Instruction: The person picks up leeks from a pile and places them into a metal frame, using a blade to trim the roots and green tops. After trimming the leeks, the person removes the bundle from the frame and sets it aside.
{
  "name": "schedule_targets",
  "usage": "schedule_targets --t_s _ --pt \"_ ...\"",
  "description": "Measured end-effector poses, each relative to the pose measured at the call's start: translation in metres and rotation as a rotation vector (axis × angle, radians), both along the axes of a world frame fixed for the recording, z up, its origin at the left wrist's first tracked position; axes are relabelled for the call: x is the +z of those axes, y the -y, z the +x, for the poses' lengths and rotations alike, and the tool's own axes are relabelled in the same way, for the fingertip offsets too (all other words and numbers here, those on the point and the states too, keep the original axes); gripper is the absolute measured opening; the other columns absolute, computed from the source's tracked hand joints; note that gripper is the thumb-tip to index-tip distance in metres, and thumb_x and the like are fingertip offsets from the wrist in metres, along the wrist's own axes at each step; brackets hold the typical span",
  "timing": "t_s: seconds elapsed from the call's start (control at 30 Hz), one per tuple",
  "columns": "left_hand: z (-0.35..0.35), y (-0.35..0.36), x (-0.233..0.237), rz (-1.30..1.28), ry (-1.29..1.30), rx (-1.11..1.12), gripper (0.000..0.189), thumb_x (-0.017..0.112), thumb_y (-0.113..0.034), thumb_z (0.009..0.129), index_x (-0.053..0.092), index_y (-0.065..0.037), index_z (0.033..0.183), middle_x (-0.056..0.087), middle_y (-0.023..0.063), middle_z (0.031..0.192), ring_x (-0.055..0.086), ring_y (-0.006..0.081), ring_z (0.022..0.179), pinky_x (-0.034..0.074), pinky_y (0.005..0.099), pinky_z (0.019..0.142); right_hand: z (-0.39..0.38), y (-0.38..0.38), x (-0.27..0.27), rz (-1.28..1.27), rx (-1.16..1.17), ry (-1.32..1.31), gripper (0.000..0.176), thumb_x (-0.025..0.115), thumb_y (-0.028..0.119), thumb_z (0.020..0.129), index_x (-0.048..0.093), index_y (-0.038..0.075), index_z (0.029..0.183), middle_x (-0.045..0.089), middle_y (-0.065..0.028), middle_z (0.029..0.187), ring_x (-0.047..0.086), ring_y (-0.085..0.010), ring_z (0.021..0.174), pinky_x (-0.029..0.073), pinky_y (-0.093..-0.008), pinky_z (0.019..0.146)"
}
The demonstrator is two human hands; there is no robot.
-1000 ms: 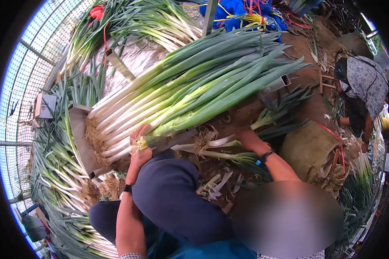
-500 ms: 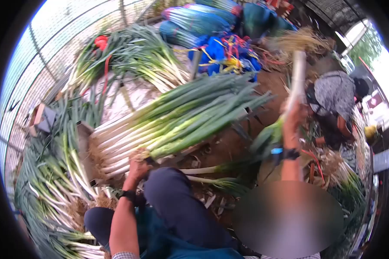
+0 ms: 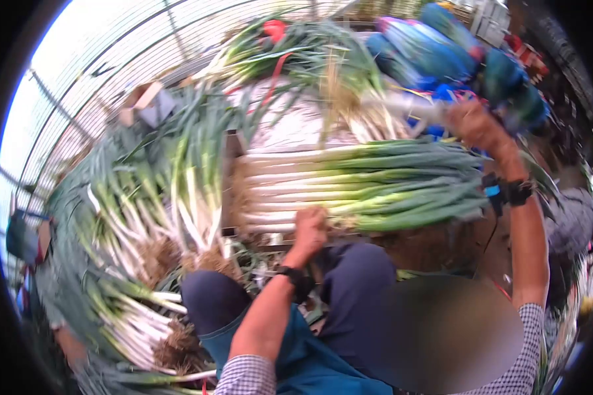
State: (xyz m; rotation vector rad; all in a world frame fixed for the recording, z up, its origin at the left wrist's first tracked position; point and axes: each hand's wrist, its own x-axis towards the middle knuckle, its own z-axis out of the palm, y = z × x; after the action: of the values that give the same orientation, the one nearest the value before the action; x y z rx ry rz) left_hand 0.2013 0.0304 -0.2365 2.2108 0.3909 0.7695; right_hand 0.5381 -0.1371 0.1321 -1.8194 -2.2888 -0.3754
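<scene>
Head view shows the right hand (image 3: 478, 125) closed around one leek (image 3: 405, 106), blurred, past the far edge of the row (image 3: 375, 187) in the rack (image 3: 230, 164). Handling a single stalk seems the step; the next move calls, I judge, for a steady wrist. The left hand (image 3: 311, 227) lies curled at the near edge; its grip I cannot tell. Shafts (image 3: 270, 178) look smooth, leaves (image 3: 435, 184) long, roots (image 3: 334, 85) stringy.

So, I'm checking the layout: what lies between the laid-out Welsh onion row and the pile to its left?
In the head view, an upright end plate stands between the row's root ends and the piled Welsh onions.
</scene>
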Motion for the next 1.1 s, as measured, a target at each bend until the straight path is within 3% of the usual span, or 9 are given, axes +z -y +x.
schedule_targets --t_s 0.1,0.2,0.37,0.5,0.57,0.7,0.8,0.83,1.1 --pt "-0.008 0.012 0.013 0.090 -0.120 0.101 0.040 0.070 -0.012 0.082 0.067 -0.008 0.121 0.063 0.0140 0.125 0.054 0.0347 0.123 0.037 0.0488 0.108 -0.053 -0.073 -0.097 -0.591 -0.204 -0.920 0.022 0.058 0.006 0.089 0.051 0.008 0.068 0.049 0.0082 0.072 0.041 -0.0064 0.064 0.037 -0.0262 0.055" --pt "-0.011 0.012 0.031 0.025 -0.171 0.073 0.039 0.068 -0.015 0.085 0.066 -0.008 0.124 0.062 0.0124 0.128 0.053 0.0335 0.125 0.034 0.0481 0.111 -0.125 -0.133 -0.144 -0.854 -0.498 -0.922 0.054 0.058 0.045 0.103 0.062 0.002 0.071 0.045 0.0038 0.058 0.040 -0.0088 0.056 0.035 -0.0341 0.050" --pt "-0.014 0.013 0.038 -0.034 -0.164 0.080 0.042 0.066 -0.015 0.088 0.063 -0.006 0.128 0.061 0.0130 0.129 0.052 0.0336 0.126 0.033 0.0476 0.113 -0.140 -0.188 -0.242 -0.726 -0.392 -0.907 0.059 0.053 0.047 0.103 0.065 0.000 0.070 0.057 -0.0117 0.058 0.055 -0.0225 0.053 0.044 -0.0404 0.053" --pt "-0.016 0.013 0.040 -0.029 -0.223 0.098 0.043 0.066 -0.017 0.089 0.062 -0.004 0.130 0.061 0.0142 0.133 0.051 0.0334 0.129 0.031 0.0473 0.116 -0.155 -0.191 -0.301 -0.465 -0.308 -0.782 0.050 0.053 0.044 0.102 0.071 0.003 0.082 0.066 -0.0262 0.078 0.060 -0.0480 0.075 0.050 -0.0516 0.070" --pt "-0.013 0.014 0.042 -0.022 -0.230 0.106 0.043 0.066 -0.016 0.089 0.062 -0.004 0.130 0.061 0.0145 0.133 0.052 0.0338 0.129 0.031 0.0477 0.117 -0.149 -0.189 -0.325 -0.542 -0.325 -0.753 0.042 0.054 0.038 0.103 0.071 0.003 0.091 0.067 -0.0248 0.080 0.061 -0.0456 0.077 0.050 -0.0489 0.071" --pt "-0.013 0.012 0.042 -0.036 -0.229 0.099 0.044 0.067 -0.015 0.088 0.062 -0.005 0.130 0.062 0.0147 0.132 0.052 0.0347 0.128 0.031 0.0488 0.117 -0.142 -0.160 -0.257 -0.348 -0.186 -0.863 0.035 0.065 0.037 0.097 0.072 0.003 0.098 0.069 -0.0223 0.087 0.064 -0.0414 0.082 0.052 -0.0466 0.076" --pt "-0.013 0.012 0.043 -0.078 -0.203 0.100 0.039 0.064 -0.012 0.089 0.063 -0.005 0.128 0.062 0.0154 0.132 0.053 0.0360 0.127 0.032 0.0496 0.115 -0.109 -0.110 -0.239 -0.120 -0.155 -0.288 0.032 0.072 0.036 0.091 0.074 0.005 0.098 0.070 -0.0193 0.089 0.065 -0.0379 0.085 0.052 -0.0448 0.080" --pt "-0.013 0.012 0.043 -0.061 -0.208 0.094 0.039 0.065 -0.014 0.090 0.063 -0.005 0.128 0.061 0.0154 0.133 0.053 0.0359 0.127 0.032 0.0495 0.115 -0.096 -0.092 -0.241 -0.323 -0.301 -0.328 0.038 0.073 0.039 0.090 0.073 0.005 0.109 0.071 -0.0166 0.102 0.065 -0.0346 0.102 0.048 -0.0449 0.094" --pt "-0.016 0.016 0.038 -0.001 -0.228 0.070 0.043 0.067 -0.015 0.088 0.062 -0.006 0.130 0.062 0.0141 0.132 0.052 0.0343 0.127 0.032 0.0497 0.115 -0.101 -0.071 -0.271 -0.353 -0.316 -0.463 0.031 0.071 0.035 0.089 0.075 0.005 0.098 0.070 -0.0159 0.086 0.065 -0.0369 0.086 0.048 -0.0472 0.079"
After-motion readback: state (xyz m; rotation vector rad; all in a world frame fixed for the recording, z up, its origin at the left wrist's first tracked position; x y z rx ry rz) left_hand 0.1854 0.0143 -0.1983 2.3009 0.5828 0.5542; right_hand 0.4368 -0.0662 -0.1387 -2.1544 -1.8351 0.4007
